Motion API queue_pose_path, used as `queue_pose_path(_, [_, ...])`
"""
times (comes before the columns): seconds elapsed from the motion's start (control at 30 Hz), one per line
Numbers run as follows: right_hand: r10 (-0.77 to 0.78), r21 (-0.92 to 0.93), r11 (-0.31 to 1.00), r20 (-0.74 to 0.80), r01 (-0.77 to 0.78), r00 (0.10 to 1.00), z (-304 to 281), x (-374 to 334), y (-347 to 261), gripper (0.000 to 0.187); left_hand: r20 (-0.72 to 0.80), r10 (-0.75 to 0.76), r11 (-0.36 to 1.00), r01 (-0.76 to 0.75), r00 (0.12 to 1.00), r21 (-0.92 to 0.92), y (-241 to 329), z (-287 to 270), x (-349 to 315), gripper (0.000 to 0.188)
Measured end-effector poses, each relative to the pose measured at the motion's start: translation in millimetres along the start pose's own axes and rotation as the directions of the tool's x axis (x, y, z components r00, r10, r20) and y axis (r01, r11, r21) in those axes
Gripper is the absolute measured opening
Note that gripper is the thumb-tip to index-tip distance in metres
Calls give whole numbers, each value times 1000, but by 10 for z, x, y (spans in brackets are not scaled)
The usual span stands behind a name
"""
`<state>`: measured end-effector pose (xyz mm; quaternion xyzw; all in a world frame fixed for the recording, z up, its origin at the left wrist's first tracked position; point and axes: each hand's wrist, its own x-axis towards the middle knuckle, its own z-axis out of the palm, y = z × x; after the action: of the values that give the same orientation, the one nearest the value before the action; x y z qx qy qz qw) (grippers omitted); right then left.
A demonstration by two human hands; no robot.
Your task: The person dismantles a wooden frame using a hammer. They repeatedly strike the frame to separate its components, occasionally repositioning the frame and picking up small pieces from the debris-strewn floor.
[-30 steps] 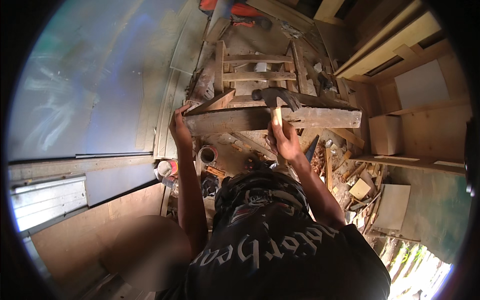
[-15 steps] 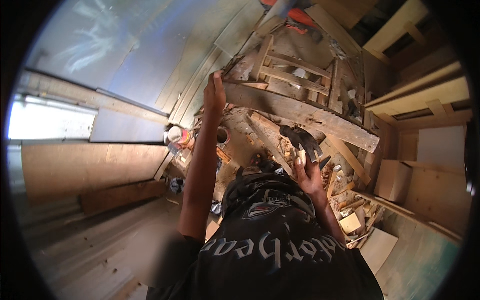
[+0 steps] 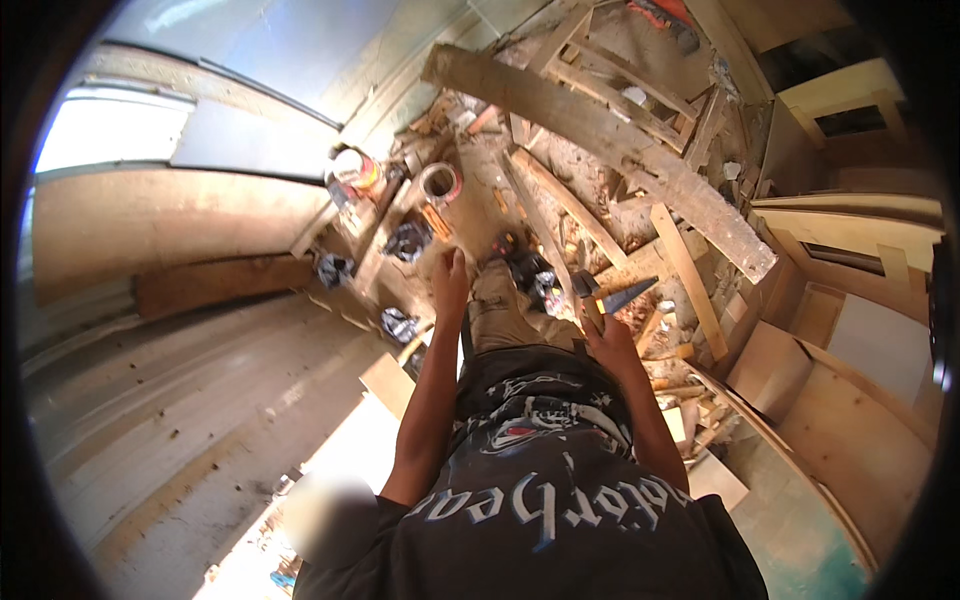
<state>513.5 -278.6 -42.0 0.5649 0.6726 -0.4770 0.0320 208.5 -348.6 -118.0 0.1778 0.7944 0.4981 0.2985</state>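
Note:
My right hand (image 3: 614, 348) is wrapped round a hammer (image 3: 590, 312) in front of my right hip, its dark head pointing away from me. A dark pointed blade-like piece (image 3: 630, 294) shows just beyond that hand; whether it is held or lies behind is unclear. My left hand (image 3: 450, 282) hangs in front of my left side with its fingers curled in, and nothing shows in it. Farther off, a long weathered plank (image 3: 590, 140) slants from upper left to lower right, touched by neither hand.
Beyond the plank is a wooden frame (image 3: 630, 95). Loose boards (image 3: 690, 285) and wood scraps litter the floor on the right, beside plywood boxes (image 3: 770, 370). To the left are a white bucket (image 3: 352, 168), a round open can (image 3: 440, 183) and dark plastic bags (image 3: 408, 241).
My left hand has come off the plank and dropped back toward my body, its fingers now curled. My right hand still holds the hammer, now turned differently. The view has shifted.

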Motion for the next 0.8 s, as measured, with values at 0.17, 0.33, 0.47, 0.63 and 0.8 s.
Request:
queue_pose_path(0.17, [261,-88,964,135,-251,956,329,-33,607,54,179,-193,981,191,965,30,-543,47,-699,32])
queue_pose_path(0.33, [482,-103,875,256,-473,838,570,148,971,59,165,-219,973,227,962,-32,-821,219,-869,30])
queue_pose_path(0.47, [483,-193,875,276,-444,831,794,333,1443,63,202,-360,923,380,911,-65,-1539,593,-639,29])
queue_pose_path(0.63, [566,-2,801,331,-599,755,1128,897,891,48,66,-404,899,409,912,-157,-2690,1297,-406,29])
queue_pose_path(0.8, [507,266,706,456,-656,731,1826,1764,1181,41,128,-422,904,406,897,139,-3637,1868,45,26])
